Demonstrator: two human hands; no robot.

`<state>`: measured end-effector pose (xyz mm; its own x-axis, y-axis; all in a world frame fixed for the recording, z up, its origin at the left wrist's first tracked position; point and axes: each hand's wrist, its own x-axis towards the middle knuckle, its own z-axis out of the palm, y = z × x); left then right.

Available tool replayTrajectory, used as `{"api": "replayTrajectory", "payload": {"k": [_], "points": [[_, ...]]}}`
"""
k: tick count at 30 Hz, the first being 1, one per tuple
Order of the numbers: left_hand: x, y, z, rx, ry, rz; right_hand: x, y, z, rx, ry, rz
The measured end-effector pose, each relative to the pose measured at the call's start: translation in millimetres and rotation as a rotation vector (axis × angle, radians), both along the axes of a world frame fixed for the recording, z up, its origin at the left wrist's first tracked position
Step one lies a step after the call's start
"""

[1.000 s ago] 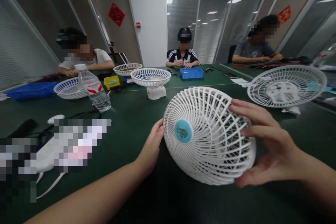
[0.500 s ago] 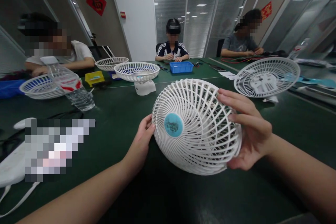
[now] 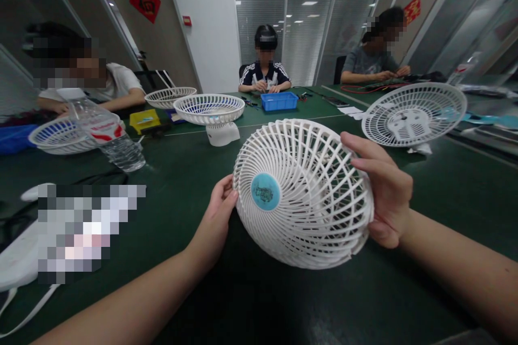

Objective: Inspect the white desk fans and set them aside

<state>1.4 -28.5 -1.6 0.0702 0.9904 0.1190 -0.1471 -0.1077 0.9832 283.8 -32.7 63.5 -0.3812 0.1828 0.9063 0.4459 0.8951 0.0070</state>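
Observation:
A white fan guard, with curved spokes and a blue round badge at its hub, is held tilted above the dark green table. My left hand grips its left edge, thumb in front and fingers curled behind. On the right side, my right hand clasps the rim, fingers along the upper right and thumb lower down. Through the spokes a second grille layer shows, though what lies inside is hard to make out.
A fan grille on a white stand is behind, and another grille leans at right. A water bottle, yellow bin and blue bin stand on the table. Three people sit around it.
My right hand has shifted slightly along the guard's right rim, its thumb moving up. The guard has barely moved, and the view has changed slightly.

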Motion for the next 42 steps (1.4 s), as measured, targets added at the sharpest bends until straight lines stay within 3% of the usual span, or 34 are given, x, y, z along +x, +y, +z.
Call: {"api": "replayTrajectory", "payload": {"k": [6, 15, 21, 28, 42], "points": [[0.1, 1.6, -0.4, -0.019, -0.023, 0.016, 3.5, -3.9, 9.2, -0.055, -0.126, 0.021], [0.4, -1.8, 4.3, -0.016, -0.025, -0.022, 3.6, -7.4, 13.3, -0.171, -0.143, 0.081], [0.7, -2.3, 5.8, -0.026, -0.022, -0.036, 1.0, -9.3, 15.1, -0.120, -0.164, 0.063], [-0.5, -1.7, 4.9, -0.019, 0.011, -0.039, 2.9, -4.9, 13.3, 0.045, -0.139, 0.020], [-1.2, -5.9, 6.9, -0.011, 0.053, -0.026, 0.6, -0.4, 5.1, 0.086, -0.063, 0.060]]}}
